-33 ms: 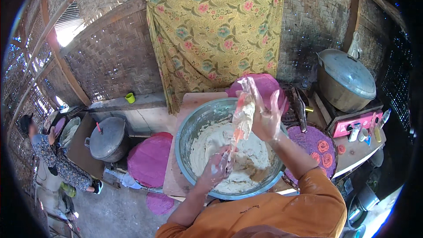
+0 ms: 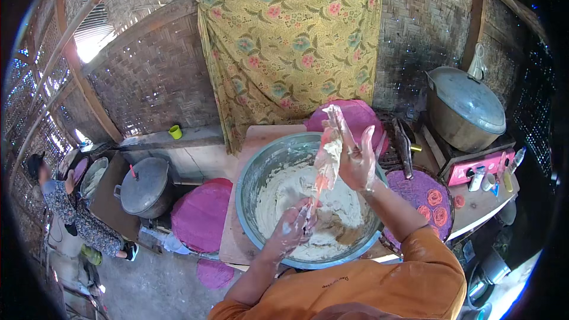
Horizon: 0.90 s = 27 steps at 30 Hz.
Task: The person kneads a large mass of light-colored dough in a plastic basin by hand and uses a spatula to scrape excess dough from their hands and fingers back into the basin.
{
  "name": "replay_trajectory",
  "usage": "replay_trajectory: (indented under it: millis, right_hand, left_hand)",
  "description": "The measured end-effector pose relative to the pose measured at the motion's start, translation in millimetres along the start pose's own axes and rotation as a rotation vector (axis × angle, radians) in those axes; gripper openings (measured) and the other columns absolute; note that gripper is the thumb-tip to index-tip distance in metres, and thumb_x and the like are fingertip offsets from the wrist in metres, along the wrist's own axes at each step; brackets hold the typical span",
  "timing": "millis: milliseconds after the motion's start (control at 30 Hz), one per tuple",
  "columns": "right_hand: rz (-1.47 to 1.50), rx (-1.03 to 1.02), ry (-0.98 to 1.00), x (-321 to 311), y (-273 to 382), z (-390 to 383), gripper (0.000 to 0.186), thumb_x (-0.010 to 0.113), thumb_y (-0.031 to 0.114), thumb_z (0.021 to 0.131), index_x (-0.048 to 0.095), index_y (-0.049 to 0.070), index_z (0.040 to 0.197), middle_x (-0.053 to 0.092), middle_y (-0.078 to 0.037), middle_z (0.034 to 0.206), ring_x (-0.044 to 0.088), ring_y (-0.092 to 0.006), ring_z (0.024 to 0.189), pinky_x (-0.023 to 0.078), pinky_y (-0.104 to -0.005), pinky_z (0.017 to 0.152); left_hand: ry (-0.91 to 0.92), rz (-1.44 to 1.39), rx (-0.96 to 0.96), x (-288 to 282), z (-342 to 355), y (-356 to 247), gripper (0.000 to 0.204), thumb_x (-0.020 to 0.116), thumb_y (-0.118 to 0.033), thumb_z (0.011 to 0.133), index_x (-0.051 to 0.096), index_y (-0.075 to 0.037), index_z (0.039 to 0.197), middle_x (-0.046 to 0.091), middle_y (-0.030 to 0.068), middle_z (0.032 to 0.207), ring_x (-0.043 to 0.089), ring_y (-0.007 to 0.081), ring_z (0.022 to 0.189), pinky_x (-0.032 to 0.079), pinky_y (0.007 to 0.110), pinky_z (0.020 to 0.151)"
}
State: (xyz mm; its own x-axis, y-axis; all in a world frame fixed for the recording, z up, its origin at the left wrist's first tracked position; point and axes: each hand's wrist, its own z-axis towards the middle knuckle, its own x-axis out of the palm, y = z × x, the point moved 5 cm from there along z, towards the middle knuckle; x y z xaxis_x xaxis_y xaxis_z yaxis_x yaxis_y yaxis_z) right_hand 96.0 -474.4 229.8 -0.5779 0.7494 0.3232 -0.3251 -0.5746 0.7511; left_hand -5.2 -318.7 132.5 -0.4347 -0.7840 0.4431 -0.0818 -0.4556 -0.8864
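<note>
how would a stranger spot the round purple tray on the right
Find the big grey bowl of white mixture. Immediately right of it sits a round tray with a purple surface. Unlike the plain magenta rounds nearby, it carries orange-pink coils.

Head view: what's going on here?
The person's left hand grips an orange tool, smeared with pale paste, upright above a wide grey bowl. The right hand, open and also smeared, is raised close beside the tool; whether they touch is hard to tell. The bowl holds a thick whitish mixture. Another person is at the far left.
</note>
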Motion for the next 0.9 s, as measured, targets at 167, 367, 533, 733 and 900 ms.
replay_trajectory:
  millis: [167, 367, 533, 733, 900]
  right_hand:
    - [0.007, -0.043, 0.121, 6.7, -3.3, -7.3, 0.088, 0.012, 0.070, 0.093, 0.011, 0.005, 0.153, 0.008, -0.005, 0.161, 0.007, -0.0200, 0.147, -0.001, -0.0386, 0.118]
    - [0.350, 0.309, 0.239, 24.7, 3.7, -15.0, 0.103, 0.007, 0.083, 0.082, 0.014, 0.008, 0.153, 0.009, -0.004, 0.161, 0.009, -0.0210, 0.147, 0.003, -0.0392, 0.118]
    - [0.483, 0.352, 0.283, 29.1, 8.6, -13.1, 0.104, 0.011, 0.084, 0.081, 0.019, 0.008, 0.152, 0.017, -0.004, 0.159, 0.017, -0.0207, 0.146, 0.007, -0.0395, 0.119]
    - [0.456, 0.229, -0.019, 0.3, -6.0, -8.5, 0.105, 0.019, 0.085, 0.081, 0.020, 0.009, 0.152, 0.021, -0.003, 0.158, 0.019, -0.0185, 0.145, 0.011, -0.0403, 0.118]
    - [0.432, 0.266, -0.124, -1.4, -1.3, -10.6, 0.111, 0.021, 0.089, 0.076, 0.016, 0.010, 0.153, 0.018, -0.007, 0.159, 0.020, -0.0264, 0.144, 0.017, -0.0427, 0.117]
  left_hand:
    - [0.059, -0.392, -0.161, 12.5, -12.0, -22.4, 0.030, 0.046, -0.030, 0.102, 0.057, -0.007, 0.117, 0.050, -0.0025, 0.076, 0.040, 0.0003, 0.057, 0.027, 0.017, 0.045]
    - [-0.414, 0.997, 0.335, -10.2, -8.0, -79.2, 0.028, 0.045, -0.021, 0.101, 0.058, 0.000, 0.115, 0.057, 0.0048, 0.076, 0.050, 0.0118, 0.064, 0.043, 0.029, 0.058]
    - [-0.340, 1.547, 0.671, -3.7, -14.2, -57.6, 0.037, 0.055, 0.005, 0.089, 0.047, 0.001, 0.125, 0.060, 0.0237, 0.116, 0.065, 0.0358, 0.089, 0.053, 0.041, 0.071]
    - [-0.290, 1.321, 0.602, 16.5, -8.0, -38.7, 0.029, 0.049, -0.006, 0.096, 0.051, 0.003, 0.124, 0.064, 0.0246, 0.106, 0.065, 0.0400, 0.083, 0.052, 0.039, 0.076]
    - [-0.140, 1.083, 0.490, 23.5, -4.7, -19.2, 0.029, 0.047, -0.010, 0.099, 0.052, 0.000, 0.126, 0.065, 0.0207, 0.102, 0.065, 0.0281, 0.078, 0.051, 0.036, 0.068]
